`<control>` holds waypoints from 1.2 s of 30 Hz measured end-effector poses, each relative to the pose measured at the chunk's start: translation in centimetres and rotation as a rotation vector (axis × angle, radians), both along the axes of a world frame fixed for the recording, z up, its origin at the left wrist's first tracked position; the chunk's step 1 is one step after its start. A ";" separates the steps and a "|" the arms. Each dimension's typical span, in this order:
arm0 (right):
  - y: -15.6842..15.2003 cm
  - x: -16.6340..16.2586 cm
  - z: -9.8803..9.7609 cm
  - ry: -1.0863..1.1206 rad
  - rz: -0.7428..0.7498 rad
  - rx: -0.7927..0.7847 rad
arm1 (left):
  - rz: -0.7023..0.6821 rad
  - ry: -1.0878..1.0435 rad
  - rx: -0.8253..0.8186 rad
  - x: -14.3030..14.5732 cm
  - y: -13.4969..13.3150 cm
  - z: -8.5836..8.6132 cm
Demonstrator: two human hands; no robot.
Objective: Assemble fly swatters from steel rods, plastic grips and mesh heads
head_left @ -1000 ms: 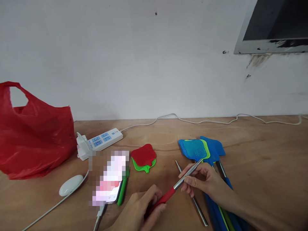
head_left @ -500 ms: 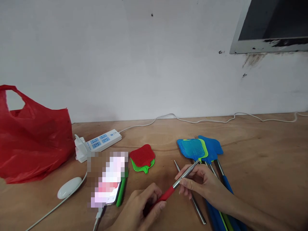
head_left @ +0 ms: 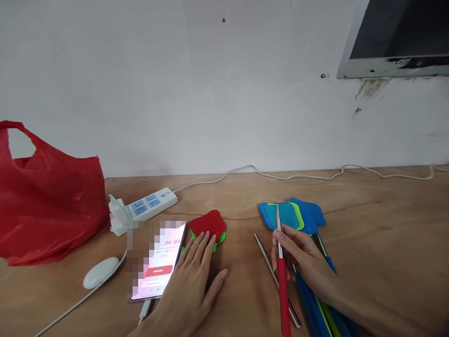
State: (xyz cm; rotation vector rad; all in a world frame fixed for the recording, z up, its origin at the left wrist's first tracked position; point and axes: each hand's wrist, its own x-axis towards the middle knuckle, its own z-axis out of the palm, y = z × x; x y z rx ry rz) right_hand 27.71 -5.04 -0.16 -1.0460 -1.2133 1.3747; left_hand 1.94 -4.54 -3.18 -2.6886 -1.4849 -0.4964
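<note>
On the wooden table (head_left: 386, 224), the left hand (head_left: 191, 276) lies flat and open, fingertips touching a red swatter head (head_left: 209, 223). The right hand (head_left: 301, 262) pinches a red-handled rod (head_left: 281, 276), its lower end cut off.

A phone (head_left: 159, 267) lay just left of the left hand (head_left: 191, 276). Near the top of its lit screen were the digits "04:03". Lower on the screen was a red button whose label was too small to read. The screen's left part was blurred. No other writing was legible.
</note>
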 end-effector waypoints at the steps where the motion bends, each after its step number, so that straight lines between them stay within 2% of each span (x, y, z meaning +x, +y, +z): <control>1: 0.0 -0.1 0.0 -0.015 0.006 0.000 | 0.000 0.020 0.000 0.0 0.1 -0.1; 5: 0.1 -0.1 0.0 -0.061 0.022 -0.008 | -0.034 0.024 -0.006 0.3 -0.3 0.8; 9: 0.3 0.2 -0.1 -0.130 0.009 -0.032 | -0.256 -0.030 -0.111 0.9 -1.3 2.6; 11: 0.3 0.3 -0.1 -0.164 -0.001 -0.006 | -0.302 -0.074 -0.120 1.0 -1.6 3.0; 15: 0.4 0.4 -0.1 -0.184 -0.010 0.083 | -0.256 -0.118 -0.052 0.8 -1.5 2.4; 18: 0.4 0.3 -0.2 -0.192 0.002 0.090 | -0.245 -0.084 -0.033 0.7 -1.1 2.0; 24: 0.3 0.3 -0.1 -0.200 0.019 0.092 | -0.198 -0.077 -0.062 0.6 -1.1 2.2; 31: 0.3 0.3 0.1 -0.198 0.033 0.094 | -0.184 -0.107 -0.085 0.2 -0.8 1.0; 36: 0.1 0.2 0.3 -0.204 0.032 0.088 | -0.183 -0.131 -0.117 0.2 -0.6 1.2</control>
